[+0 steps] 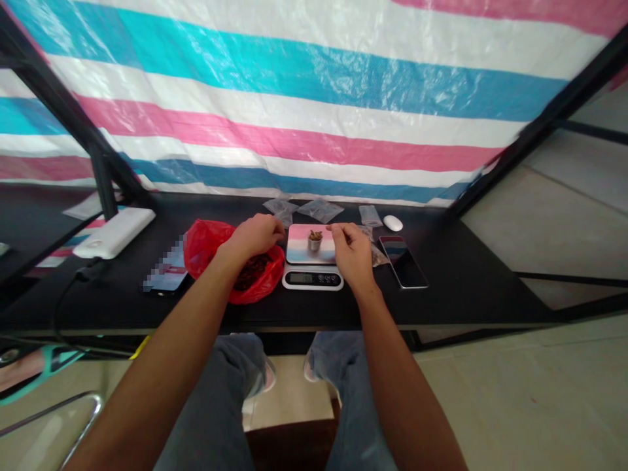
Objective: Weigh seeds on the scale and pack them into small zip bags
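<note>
A small metal cup [314, 244] heaped with brown dried bits stands on the plate of a digital kitchen scale [299, 255]. The scale's plate mirrors the striped sheet; its display is too small to read. My left hand [259, 234] is over the far rim of an open red plastic bag [209, 245] holding dark dried pieces. Its fingers curl down by the scale's left edge, their tips mostly hidden. On the cup's right, my right hand [352, 252] has thumb and forefinger pinched together above the plate's edge; anything between them is too small to make out.
Several clear plastic bags [321, 209] lie along the back of the black table [471, 275]. A white mouse [393, 223] and a dark phone [403, 261] are on the right. Another phone [169, 275] and a white power-bank-like block [115, 233] with a cable lie left.
</note>
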{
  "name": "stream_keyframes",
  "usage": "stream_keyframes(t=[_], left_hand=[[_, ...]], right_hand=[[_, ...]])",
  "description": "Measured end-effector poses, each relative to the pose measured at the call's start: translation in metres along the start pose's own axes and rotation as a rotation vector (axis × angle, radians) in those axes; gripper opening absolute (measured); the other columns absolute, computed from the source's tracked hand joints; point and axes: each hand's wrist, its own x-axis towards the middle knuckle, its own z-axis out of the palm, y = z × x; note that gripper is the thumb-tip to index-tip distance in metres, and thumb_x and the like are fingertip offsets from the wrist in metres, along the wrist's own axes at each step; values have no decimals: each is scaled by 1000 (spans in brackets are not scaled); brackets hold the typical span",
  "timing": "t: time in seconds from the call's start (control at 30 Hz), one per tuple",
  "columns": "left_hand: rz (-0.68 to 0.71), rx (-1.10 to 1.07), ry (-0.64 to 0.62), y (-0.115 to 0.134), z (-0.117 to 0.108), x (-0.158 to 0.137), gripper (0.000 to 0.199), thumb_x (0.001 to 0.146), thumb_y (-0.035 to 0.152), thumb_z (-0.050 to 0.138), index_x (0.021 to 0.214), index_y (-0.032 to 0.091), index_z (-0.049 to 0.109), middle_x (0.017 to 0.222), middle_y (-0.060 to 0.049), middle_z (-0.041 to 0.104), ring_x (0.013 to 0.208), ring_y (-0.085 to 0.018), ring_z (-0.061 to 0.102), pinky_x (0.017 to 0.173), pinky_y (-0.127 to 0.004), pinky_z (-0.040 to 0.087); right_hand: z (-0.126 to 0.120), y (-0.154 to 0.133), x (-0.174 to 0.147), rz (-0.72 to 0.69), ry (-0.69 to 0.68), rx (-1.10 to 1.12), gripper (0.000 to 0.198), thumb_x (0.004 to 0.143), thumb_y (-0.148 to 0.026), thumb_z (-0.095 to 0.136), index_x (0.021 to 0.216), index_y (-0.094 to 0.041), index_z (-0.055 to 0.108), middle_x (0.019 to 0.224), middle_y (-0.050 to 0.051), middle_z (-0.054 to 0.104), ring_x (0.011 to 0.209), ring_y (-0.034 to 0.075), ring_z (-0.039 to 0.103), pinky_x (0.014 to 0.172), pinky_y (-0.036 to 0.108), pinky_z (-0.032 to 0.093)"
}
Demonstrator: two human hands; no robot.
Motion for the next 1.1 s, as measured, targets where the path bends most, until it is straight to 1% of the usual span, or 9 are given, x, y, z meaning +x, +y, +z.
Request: stream_keyframes(t=[0.13,0.27,0.47,0.6,0.67,0.73,0.87,1.0,1.1], left_hand=[[176,-247,195,23,-14,-5,29,96,31,58,107,20,83,115,-9,82,104,-25,75,94,-32,55],[373,-308,185,51,-20,-6,27,98,29,58,100,20,84,107,-8,83,99,-23,73,92,-31,53],[325,-276,146,61,-13,-3,25,95,29,64,110,21,82,108,-6,83,95,-23,73,85,-32,52],[307,-261,259,55,-23,-15,30,97,27,56,113,18,80,119,-8,81,109,-25,72,97,-34,51],[273,-249,292,47,-33,-26,31,96,28,54,111,19,79,118,-8,81,107,-24,72,96,-33,52],[224,-190,193,34,-41,-38,28,93,27,55,104,21,80,106,-6,82,93,-23,74,87,-31,54],[93,-49,-184,3,-38,-56,21,85,25,62,94,25,82,91,-4,83,80,-23,75,75,-29,54],[15,33,-216,-11,-20,-59,40,76,29,75,115,20,79,117,-13,80,99,-27,76,84,-29,56],[14,49,-269,-11,-15,-58,39,83,30,70,120,18,78,122,-13,79,106,-27,75,90,-30,55]], right_hand=[[-3,3,1,6,23,6,29,99,-35,54,89,-20,77,89,7,75,83,22,66,78,36,50],[-5,4,0,10,13,2,28,98,-35,55,88,-21,77,87,7,75,83,23,66,76,36,51],[-6,4,-2,11,2,5,30,98,-38,54,87,-21,76,89,7,76,86,24,68,79,36,52],[-6,5,-3,19,-8,-1,30,98,-38,54,88,-22,76,91,8,77,87,24,68,81,37,52],[-7,6,-4,26,-9,3,29,98,-39,54,88,-22,76,93,8,77,89,24,69,84,37,53],[-8,5,-4,31,0,7,30,98,-39,55,88,-22,76,93,8,78,90,25,69,87,39,54],[-8,4,-4,29,8,12,29,97,-37,55,88,-21,77,93,9,78,89,25,69,87,39,54],[-5,4,-4,11,3,19,30,98,-38,55,87,-20,76,92,9,78,87,24,69,84,38,53],[-4,5,-5,-12,3,30,31,98,-39,55,88,-19,77,91,8,77,87,24,69,83,37,52]])
